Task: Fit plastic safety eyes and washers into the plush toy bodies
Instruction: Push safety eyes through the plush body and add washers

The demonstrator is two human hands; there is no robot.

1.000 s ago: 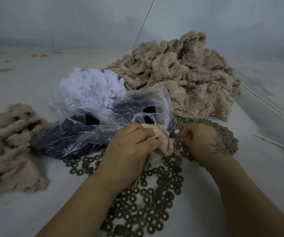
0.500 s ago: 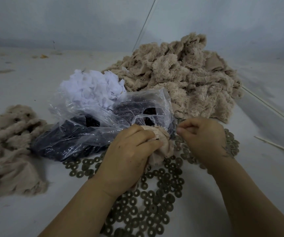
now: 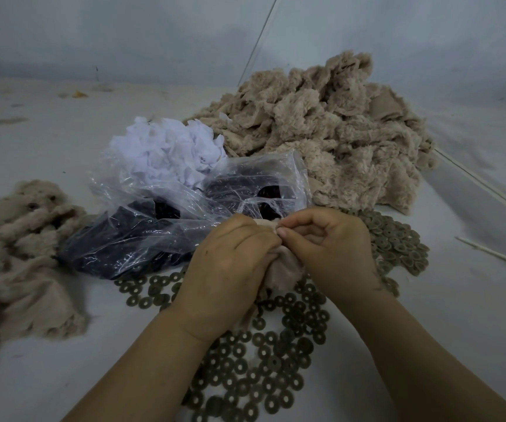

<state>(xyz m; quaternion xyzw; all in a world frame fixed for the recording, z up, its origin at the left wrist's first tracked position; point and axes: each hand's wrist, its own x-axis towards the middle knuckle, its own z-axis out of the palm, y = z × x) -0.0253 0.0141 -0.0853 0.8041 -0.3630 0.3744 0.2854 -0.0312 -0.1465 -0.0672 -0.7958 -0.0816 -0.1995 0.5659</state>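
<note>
A small plush heap [image 3: 17, 254] is lying at the worktop's [image 3: 48, 360] left edge. Right of it, a clear bag [image 3: 160, 226] of dark eyes is sitting beside white scraps [image 3: 169, 150]. At the near middle, the left hand [image 3: 227, 269] is gripping a plush body [image 3: 285, 269], its fingers curled round the fabric. The right hand [image 3: 334, 251] is meeting it from the other side, thumb and forefinger pinched together against the fabric; what they are pinching is too small to tell. Washers [image 3: 258, 376] are lying scattered under and beside both hands. A large plush pile [image 3: 337, 132] is sitting toward the far right corner, with a thin stick [image 3: 495, 254] near the right edge.
</note>
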